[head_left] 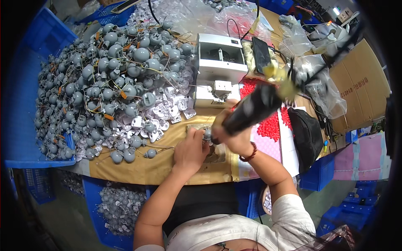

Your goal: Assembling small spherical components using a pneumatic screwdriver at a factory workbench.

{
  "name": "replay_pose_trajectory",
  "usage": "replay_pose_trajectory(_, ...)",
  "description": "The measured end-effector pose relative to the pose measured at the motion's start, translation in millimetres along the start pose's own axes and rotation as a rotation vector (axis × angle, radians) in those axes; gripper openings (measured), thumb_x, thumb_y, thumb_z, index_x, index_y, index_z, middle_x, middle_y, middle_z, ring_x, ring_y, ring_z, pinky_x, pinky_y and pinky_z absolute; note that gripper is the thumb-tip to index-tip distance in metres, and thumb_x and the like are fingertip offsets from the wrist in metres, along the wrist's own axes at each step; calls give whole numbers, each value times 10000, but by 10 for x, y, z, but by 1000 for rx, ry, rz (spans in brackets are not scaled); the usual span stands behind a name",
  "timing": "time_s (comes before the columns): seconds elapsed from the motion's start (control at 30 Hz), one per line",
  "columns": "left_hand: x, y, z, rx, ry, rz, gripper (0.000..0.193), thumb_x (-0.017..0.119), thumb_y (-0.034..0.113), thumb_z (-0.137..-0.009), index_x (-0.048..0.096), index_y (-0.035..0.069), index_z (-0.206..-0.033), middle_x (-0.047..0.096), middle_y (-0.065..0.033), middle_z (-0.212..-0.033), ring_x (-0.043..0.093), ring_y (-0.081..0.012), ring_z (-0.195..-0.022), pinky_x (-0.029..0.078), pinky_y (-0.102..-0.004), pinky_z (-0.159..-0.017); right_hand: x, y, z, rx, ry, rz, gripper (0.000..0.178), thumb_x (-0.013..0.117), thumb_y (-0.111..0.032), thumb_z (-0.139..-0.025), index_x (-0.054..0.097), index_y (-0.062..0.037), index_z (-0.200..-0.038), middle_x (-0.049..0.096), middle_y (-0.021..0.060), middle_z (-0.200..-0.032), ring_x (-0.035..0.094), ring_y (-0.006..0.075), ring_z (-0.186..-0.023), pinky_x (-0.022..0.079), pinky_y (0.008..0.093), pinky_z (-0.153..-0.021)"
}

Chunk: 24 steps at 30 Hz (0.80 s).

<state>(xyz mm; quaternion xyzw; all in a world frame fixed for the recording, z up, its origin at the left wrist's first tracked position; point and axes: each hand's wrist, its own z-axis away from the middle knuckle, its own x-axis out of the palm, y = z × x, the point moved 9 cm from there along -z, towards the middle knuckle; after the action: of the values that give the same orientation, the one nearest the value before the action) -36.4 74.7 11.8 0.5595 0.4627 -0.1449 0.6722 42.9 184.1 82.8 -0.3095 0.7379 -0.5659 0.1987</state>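
Single head-worn fisheye, looking steeply down, close over workbench (138, 169), rim probably distorted and dark

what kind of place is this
Likely a small factory assembly bench: a big heap of identical grey round parts, a white benchtop machine, blue crates, and a black power screwdriver in the right hand.

A workbench (138, 167) covered in tan sheeting carried a big heap of grey round parts with wires (104, 79), white plastic brackets (167, 111), a white machine (220, 69), red small pieces (270, 125) on a pink sheet (268, 146) and a black pouch (306, 136).
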Motion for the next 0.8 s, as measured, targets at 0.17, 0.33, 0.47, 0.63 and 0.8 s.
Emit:
replay_pose_trajectory(0.17, -57, 41, 31, 38, 29, 43, 359, 744, 197, -868, 650, 65, -1189, 600, -79, -1192, 674, -347, -866, 538, -457, -718, -924, 290, -272, 122, 328, 69, 411, 704, -46, -927, 485, -38, -1274, 606, 18, -938, 610, 98, -711, 523, 278, -630)
replay_pose_trajectory(0.33, -96, 81, 144, 208, 158, 79, 336, 752, 174, -851, 647, 98, -1161, 634, -53, -1086, 669, -305, -845, 530, -430, -710, -1154, 268, 88, -191, 365, 628, 566, 618, -1, -962, 421, 11, -1493, 499, 168, -1454, 487, 262, -1371, 413, 367, -1123)
replay_pose_trajectory(0.47, -123, 121, 168, 228, 204, 57, 324, 766, 145, -830, 649, 96, -1128, 660, -60, -1022, 666, -303, -871, 527, -418, -732, -289, 302, 330, -188, -108, 628, 331, 708, -60, -906, 607, -9, -1217, 621, 154, -1172, 591, 297, -1114, 479, 377, -951)
replay_pose_trajectory(0.63, -115, 150, 158, 202, 176, 25, 290, 777, 119, -810, 652, 76, -1068, 669, -83, -996, 670, -318, -883, 525, -424, -735, -11, 465, 283, -137, -160, 495, 138, 704, -70, -924, 692, -1, -1043, 698, 125, -956, 671, 268, -863, 536, 348, -775)
replay_pose_trajectory(0.8, -96, 152, 157, 226, 183, -1, 310, 754, 161, -834, 648, 101, -1120, 642, -64, -978, 660, -296, -855, 524, -422, -726, 102, 878, 192, 331, -9, -232, 194, 542, -170, -1071, 592, 16, -1041, 697, 93, -946, 696, 163, -806, 578, 293, -762)
